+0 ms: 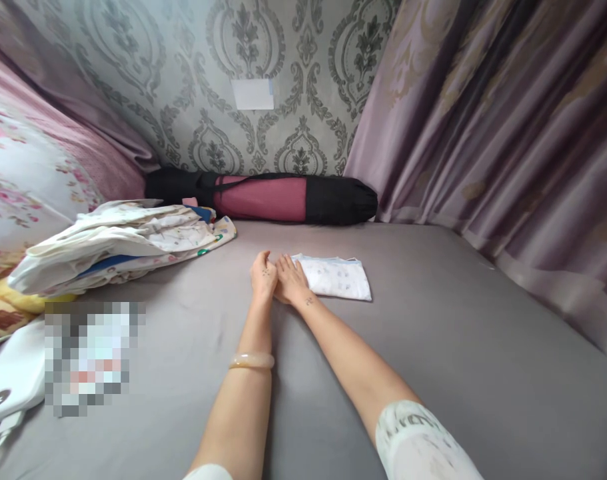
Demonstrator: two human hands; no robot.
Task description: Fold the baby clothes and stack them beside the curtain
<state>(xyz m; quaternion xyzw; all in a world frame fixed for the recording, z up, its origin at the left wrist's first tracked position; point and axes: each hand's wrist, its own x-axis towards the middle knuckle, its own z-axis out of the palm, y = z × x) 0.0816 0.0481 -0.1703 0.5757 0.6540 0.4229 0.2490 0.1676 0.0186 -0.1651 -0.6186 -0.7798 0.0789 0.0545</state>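
A small folded white cloth (337, 277) with a faint print and a light blue edge lies flat on the grey sheet. My right hand (290, 279) rests over its left end, palm down, the fingers stretched out. Right beside it, touching it, is my left hand (264, 275), turned on its side with the thumb up and the fingers curled inward. What those curled fingers hold, if anything, is hidden. The cloth's left end is covered by my right hand.
The grey sheet (458, 347) spreads all around. A heap of folded clothes (128, 240) lies left, near a white power bank (16, 373) with a cable and a blurred-out object (93, 360). A black and maroon long bag (263, 199) lies along the wall; curtains (483, 120) hang right.
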